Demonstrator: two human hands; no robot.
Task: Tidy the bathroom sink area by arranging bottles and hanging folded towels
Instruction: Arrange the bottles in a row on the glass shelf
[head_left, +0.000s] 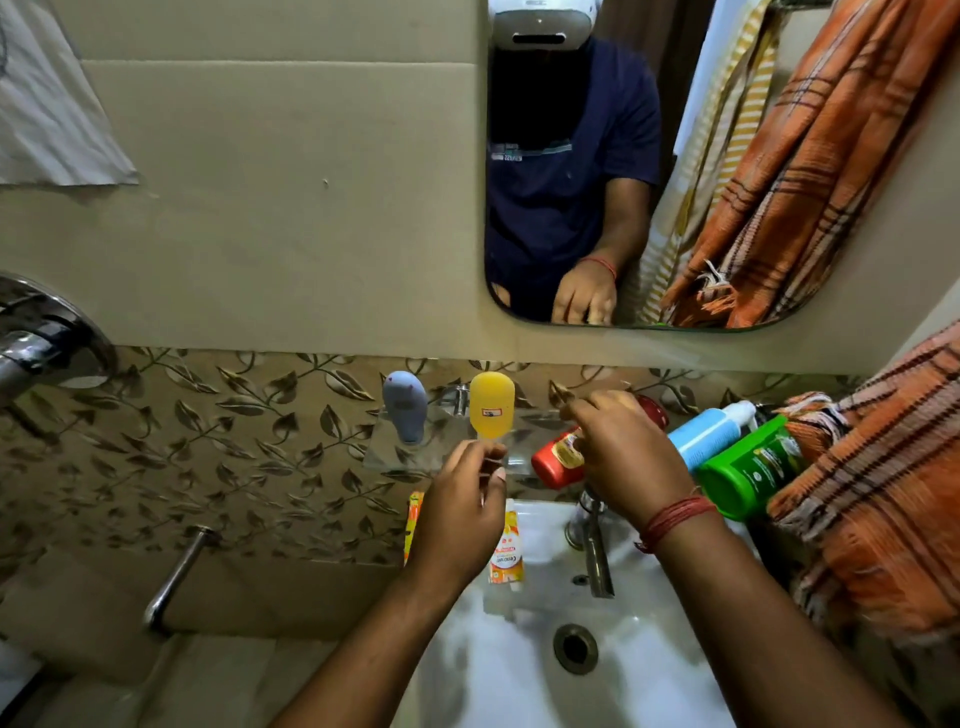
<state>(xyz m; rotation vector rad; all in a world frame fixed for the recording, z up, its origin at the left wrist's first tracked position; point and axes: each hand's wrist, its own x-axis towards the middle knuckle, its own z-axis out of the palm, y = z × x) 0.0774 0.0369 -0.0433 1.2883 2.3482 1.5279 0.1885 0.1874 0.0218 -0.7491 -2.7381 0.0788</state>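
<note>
A blue-grey bottle (405, 405) and a yellow bottle (491, 410) stand upside down on a clear glass shelf (384, 452). My left hand (467, 499) is just below the yellow bottle at the shelf's front edge, finger and thumb curled close together; whether they pinch anything is unclear. My right hand (623, 452) grips a red bottle (556, 460) that lies on its side on the shelf. To its right lie a blue-and-white bottle (709, 431) and a green bottle (748, 470). An orange checked towel (883, 499) is bunched at the right.
The white sink (519, 686) with its chrome tap (595, 545) is below my hands. An orange sachet (505, 553) rests on the sink's back rim. A mirror (571, 156) hangs above. More orange towel (841, 156) hangs at the top right. Chrome fittings (41, 343) stick out at the left.
</note>
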